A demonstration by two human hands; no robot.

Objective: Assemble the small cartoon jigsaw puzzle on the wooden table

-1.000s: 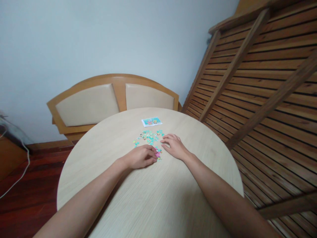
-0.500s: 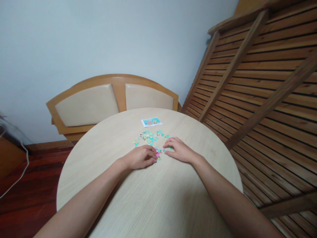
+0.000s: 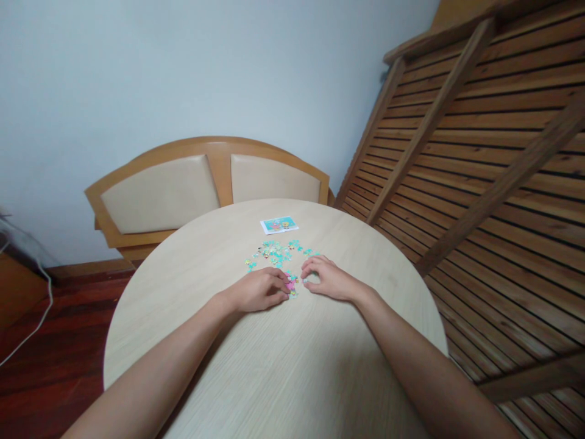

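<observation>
At the far left, a white cable (image 3: 51, 292) hangs in front of the pale wall (image 3: 219, 73) and trails over a dark red floor (image 3: 59, 353). Right of it, an arched wooden board (image 3: 222, 177) with two cream panels stands against the wall, behind the far edge of a round, light table (image 3: 274, 366).

On the table, the left hand (image 3: 261, 289) rests with its fingers curled and its thumb on the near side, the tips at the left edge of a small pink cluster (image 3: 291, 285) of puzzle pieces; whether it pinches any of them I cannot tell. Just beyond this hand lies a loose scatter of mostly turquoise pieces (image 3: 273, 251), with a few yellow ones at its left end. Farther off, near the far edge, a picture card (image 3: 280, 225) shows two small figures on turquoise.

The right hand (image 3: 326, 278) is just right of the pink cluster, thumb and fingers curved toward each other near a tiny piece (image 3: 304, 281); I cannot tell whether they grip it. More turquoise bits (image 3: 311, 252) lie just beyond its fingers. At the right, a slatted wooden panel (image 3: 457, 177) stands at a slant beside the table.
</observation>
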